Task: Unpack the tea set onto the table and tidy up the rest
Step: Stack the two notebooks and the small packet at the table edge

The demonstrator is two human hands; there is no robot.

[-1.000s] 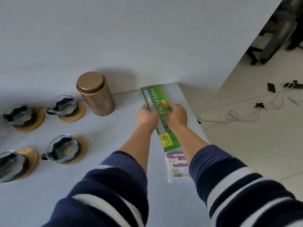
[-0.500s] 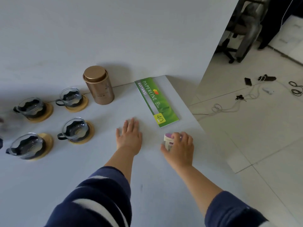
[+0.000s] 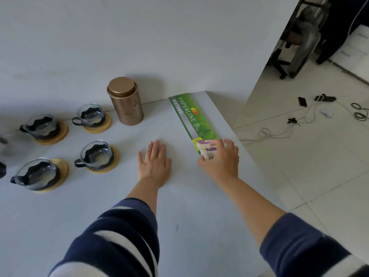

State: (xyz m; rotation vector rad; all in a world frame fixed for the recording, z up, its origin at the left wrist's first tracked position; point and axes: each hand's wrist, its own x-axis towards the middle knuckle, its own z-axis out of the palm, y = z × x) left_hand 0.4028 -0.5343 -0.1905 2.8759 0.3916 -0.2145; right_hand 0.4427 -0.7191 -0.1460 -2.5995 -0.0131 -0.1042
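Several glass tea cups on round wooden coasters stand on the white table's (image 3: 179,206) left side: the nearest cup (image 3: 95,154), one behind it (image 3: 90,116) and others further left (image 3: 41,126). A gold tea tin (image 3: 125,101) stands by the wall. A green receipt book (image 3: 190,118) lies at the far right corner. My right hand (image 3: 221,158) grips a small white and purple packet (image 3: 205,146) over the near end of the green book. My left hand (image 3: 154,162) lies flat on the table, fingers spread, holding nothing.
The table's right edge runs just right of my right hand, with tiled floor below. Cables (image 3: 279,130), a phone (image 3: 302,101) and small items lie on the floor. An office chair (image 3: 295,37) stands at the top right. A white wall backs the table.
Both hands let go of the green book, which now lies flat at the corner. My right hand took the purple packet and lifted it onto the book's near end. My left hand settled flat.
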